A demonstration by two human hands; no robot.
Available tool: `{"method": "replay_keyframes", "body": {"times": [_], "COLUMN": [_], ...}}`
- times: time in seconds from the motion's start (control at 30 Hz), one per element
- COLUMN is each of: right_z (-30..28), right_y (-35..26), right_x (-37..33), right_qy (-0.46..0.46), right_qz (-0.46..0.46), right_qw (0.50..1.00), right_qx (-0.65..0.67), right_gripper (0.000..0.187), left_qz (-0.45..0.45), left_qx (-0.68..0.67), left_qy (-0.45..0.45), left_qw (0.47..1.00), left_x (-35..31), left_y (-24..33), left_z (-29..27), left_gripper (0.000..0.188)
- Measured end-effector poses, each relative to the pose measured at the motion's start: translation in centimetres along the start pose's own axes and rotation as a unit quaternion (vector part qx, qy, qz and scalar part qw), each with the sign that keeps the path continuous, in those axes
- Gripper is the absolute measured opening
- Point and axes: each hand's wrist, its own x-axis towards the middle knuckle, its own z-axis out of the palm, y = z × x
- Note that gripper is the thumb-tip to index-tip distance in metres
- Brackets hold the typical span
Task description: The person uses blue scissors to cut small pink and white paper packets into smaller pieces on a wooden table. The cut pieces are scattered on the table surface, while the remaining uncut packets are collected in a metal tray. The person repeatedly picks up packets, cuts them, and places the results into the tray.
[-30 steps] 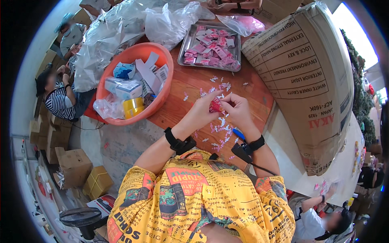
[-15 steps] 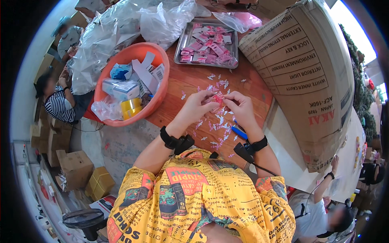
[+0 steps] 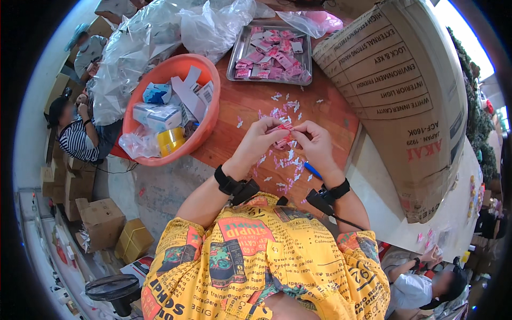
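Observation:
Over the wooden table (image 3: 234, 112), my left hand (image 3: 260, 140) pinches a small pink-and-red printed packet (image 3: 282, 140). My right hand (image 3: 312, 140) has its thumb and fingers pressed together at the packet's right edge; what lies between those fingertips is too small to make out. Many tiny pink and white bow-shaped pieces (image 3: 290, 154) are scattered on the table around and below both hands. Beside my right wrist lies a blue-handled tool (image 3: 313, 170), partly covered by the arm. Beyond my hands, a metal tray (image 3: 306, 69) holds a heap of similar pink packets (image 3: 272, 50).
An orange tub (image 3: 210, 114) with boxes, yellow tape and plastic stands on the left. Clear plastic bags (image 3: 213, 26) lie behind it. A large cardboard carton (image 3: 405, 106) leans in at the right. Other people sit on the left (image 3: 80, 133) and lower right (image 3: 416, 288).
My hands stay together at the packet, with the fingers shifted slightly. The person at lower right has drawn an outstretched arm back. The whole view has moved a little.

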Motion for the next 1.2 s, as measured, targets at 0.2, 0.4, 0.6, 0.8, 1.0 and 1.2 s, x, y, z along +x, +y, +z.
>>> {"method": "replay_keyframes", "body": {"times": [0.2,0.4,0.6,0.8,1.0,1.2], "right_z": [-0.5,-0.7,-0.7,-5.4,-6.0,-4.8], "right_y": [1.0,1.6,2.1,6.7,12.3,12.3], "right_x": [-0.4,-0.9,-1.6,-3.5,-6.8,-6.7], "right_qy": [-0.014,-0.024,0.021,-0.035,-0.051,-0.085], "right_qz": [0.031,0.024,0.039,-0.015,0.025,0.156], "right_qw": [0.999,0.999,0.997,0.958,0.826,0.983], "right_qx": [0.009,0.038,0.068,-0.286,-0.561,-0.036], "right_gripper": [0.008,0.009,0.01,0.041,0.057,0.047], "left_qz": [-0.045,-0.065,-0.104,-0.119,-0.124,-0.117], "left_qx": [-0.013,0.101,-0.054,-0.05,-0.026,0.015], "left_qy": [-0.004,-0.024,-0.008,0.017,0.036,0.019], "left_qw": [0.999,0.992,0.993,0.991,0.991,0.993], "left_x": [-0.3,0.0,-0.2,-0.4,-0.9,-0.9], "left_y": [0.3,-0.7,-1.6,-2.5,-3.5,-3.0], "left_z": [0.9,0.8,1.0,-0.1,-0.3,-0.5], "left_gripper": [0.012,0.01,0.011,0.013,0.01,0.011]}}
